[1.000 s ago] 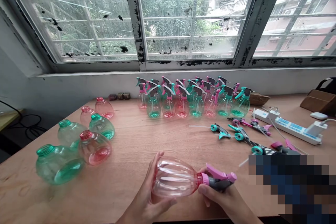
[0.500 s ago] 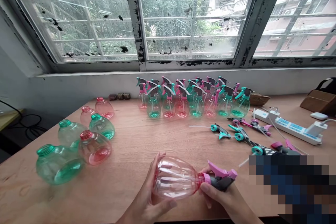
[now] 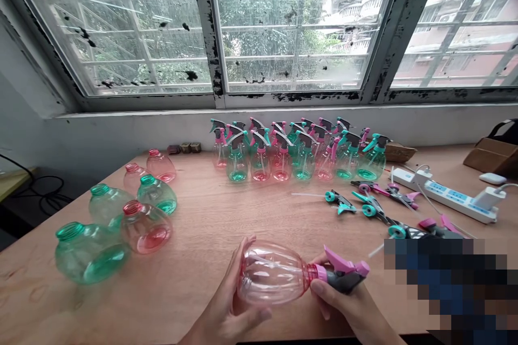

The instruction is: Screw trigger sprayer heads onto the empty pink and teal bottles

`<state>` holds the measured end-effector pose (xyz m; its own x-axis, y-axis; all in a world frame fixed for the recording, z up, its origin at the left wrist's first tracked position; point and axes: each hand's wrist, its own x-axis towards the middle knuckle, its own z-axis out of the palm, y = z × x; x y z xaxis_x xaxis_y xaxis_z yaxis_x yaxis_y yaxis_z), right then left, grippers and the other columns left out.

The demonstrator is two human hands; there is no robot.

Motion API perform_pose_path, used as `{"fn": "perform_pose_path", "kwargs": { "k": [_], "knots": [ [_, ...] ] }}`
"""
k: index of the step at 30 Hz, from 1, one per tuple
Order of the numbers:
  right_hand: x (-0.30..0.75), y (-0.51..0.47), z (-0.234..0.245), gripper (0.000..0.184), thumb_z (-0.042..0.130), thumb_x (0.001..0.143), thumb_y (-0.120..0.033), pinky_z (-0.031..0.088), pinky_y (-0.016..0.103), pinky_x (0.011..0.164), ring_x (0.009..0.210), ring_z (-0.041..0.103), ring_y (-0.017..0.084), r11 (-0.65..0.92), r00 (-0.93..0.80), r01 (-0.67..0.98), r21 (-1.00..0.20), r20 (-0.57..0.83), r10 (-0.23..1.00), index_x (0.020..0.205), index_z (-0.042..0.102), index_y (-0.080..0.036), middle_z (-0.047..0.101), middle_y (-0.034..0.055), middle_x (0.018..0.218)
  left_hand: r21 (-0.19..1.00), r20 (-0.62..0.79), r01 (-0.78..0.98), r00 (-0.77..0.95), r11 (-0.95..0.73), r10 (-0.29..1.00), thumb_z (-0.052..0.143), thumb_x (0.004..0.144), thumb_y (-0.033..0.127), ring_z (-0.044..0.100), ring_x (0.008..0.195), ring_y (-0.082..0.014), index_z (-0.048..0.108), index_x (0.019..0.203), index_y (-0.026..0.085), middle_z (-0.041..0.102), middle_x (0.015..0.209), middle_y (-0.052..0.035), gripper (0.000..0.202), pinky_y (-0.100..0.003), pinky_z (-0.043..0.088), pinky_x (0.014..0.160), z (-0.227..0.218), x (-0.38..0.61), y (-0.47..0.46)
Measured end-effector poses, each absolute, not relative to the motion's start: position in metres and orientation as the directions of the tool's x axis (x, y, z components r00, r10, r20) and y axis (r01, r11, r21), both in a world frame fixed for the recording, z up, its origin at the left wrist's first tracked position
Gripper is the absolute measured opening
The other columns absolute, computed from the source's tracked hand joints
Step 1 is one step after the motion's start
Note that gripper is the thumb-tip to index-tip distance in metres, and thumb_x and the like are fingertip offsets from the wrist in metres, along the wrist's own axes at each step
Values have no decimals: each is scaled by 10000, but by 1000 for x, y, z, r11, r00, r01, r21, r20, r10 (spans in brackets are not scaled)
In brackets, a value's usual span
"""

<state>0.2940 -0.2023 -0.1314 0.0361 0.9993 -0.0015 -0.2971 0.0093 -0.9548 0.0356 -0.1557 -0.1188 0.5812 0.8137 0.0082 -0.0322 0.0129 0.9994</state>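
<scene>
A clear pink spray bottle (image 3: 273,274) lies sideways between my hands above the front of the table. My left hand (image 3: 232,294) cups its base, thumb below and fingers around the far side. At the neck, my right hand (image 3: 338,296) pinches the pink collar of the trigger sprayer (image 3: 346,269), whose head is black with a pink trigger. The sprayer sits on the bottle's mouth; whether it is fully tight I cannot tell. Loose trigger sprayers (image 3: 374,207) in green, pink and black lie to the right, some with straws showing.
Several open bottles, green (image 3: 91,253) and pink (image 3: 146,229), stand at the left. Rows of bottles with sprayers (image 3: 281,164) line the wall under the window. A white power strip (image 3: 445,194) and a brown box (image 3: 493,153) are at the right. A blurred patch covers the lower right.
The bottle and sprayer have shifted very slightly to the right, with the trigger turned a little. Both hands keep their hold.
</scene>
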Motion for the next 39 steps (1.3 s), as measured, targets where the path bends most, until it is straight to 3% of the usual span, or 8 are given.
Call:
{"fn": "perform_pose_path", "kwargs": {
  "k": [4, 9, 15, 20, 24, 27, 33, 39],
  "knots": [
    [295, -201, -132, 426, 855, 789, -542, 392, 214, 457, 447, 521, 93, 20, 62, -309, -951, 0, 998, 911, 662, -183, 647, -37, 596, 996, 86, -19, 529, -89, 844, 739, 924, 396, 164, 1604, -302, 114, 1623, 447, 146, 1752, -10, 940, -499, 55, 1315, -120, 40, -158],
    [296, -203, -131, 418, 862, 781, -534, 409, 229, 471, 456, 524, 103, 11, 27, -321, -947, 3, 1000, 893, 671, -180, 656, -27, 595, 996, 48, 30, 566, -79, 823, 819, 845, 405, 87, 1613, -336, 51, 1641, 381, 123, 1755, -50, 1107, -523, 25, 1310, -122, 36, -155],
    [296, -202, -131, 423, 842, 791, -557, 388, 253, 479, 455, 493, 107, 24, 37, -280, -960, 14, 999, 897, 666, -187, 613, -44, 579, 996, 59, 16, 583, -85, 810, 766, 893, 405, 129, 1605, -351, 113, 1638, 386, 103, 1759, -34, 991, -527, 101, 1312, -126, 34, -151],
    [296, -202, -133, 426, 826, 806, -562, 370, 248, 481, 451, 511, 111, 22, 59, -247, -969, 8, 998, 904, 667, -179, 612, -40, 561, 991, 104, 11, 538, -131, 836, 700, 952, 395, 295, 1557, -331, 75, 1621, 464, 148, 1748, -35, 918, -525, 226, 1290, -130, 36, -153],
    [295, -203, -131, 430, 829, 798, -570, 397, 259, 508, 477, 500, 116, 22, 29, -226, -974, 15, 999, 908, 680, -182, 585, -53, 560, 997, 60, 5, 555, -76, 830, 794, 864, 453, 157, 1596, -357, 28, 1636, 402, 109, 1756, -59, 1088, -557, 101, 1308, -126, 35, -153],
    [294, -203, -129, 426, 832, 796, -567, 415, 264, 526, 502, 498, 121, 16, 5, -225, -974, 15, 1000, 910, 681, -186, 570, -57, 562, 999, 34, -17, 559, -30, 828, 796, 853, 480, 143, 1599, -360, 88, 1645, 352, 122, 1753, -75, 1070, -550, 105, 1310, -121, 36, -155],
    [294, -203, -130, 437, 838, 783, -582, 421, 264, 507, 476, 485, 113, -7, -6, -278, -961, -6, 1000, 914, 684, -194, 565, -62, 572, 997, 78, -28, 512, -75, 855, 725, 930, 426, 239, 1580, -319, 118, 1619, 459, 170, 1743, -11, 919, -490, 167, 1307, -122, 41, -157],
    [296, -202, -130, 373, 821, 831, -522, 421, 263, 539, 506, 519, 121, 41, 9, -214, -976, 40, 999, 916, 690, -183, 591, -55, 570, 999, 43, -21, 528, -38, 848, 856, 782, 505, 146, 1600, -353, 80, 1637, 397, 126, 1753, -37, 1160, -514, 80, 1317, -122, 37, -156]
  ]
}}
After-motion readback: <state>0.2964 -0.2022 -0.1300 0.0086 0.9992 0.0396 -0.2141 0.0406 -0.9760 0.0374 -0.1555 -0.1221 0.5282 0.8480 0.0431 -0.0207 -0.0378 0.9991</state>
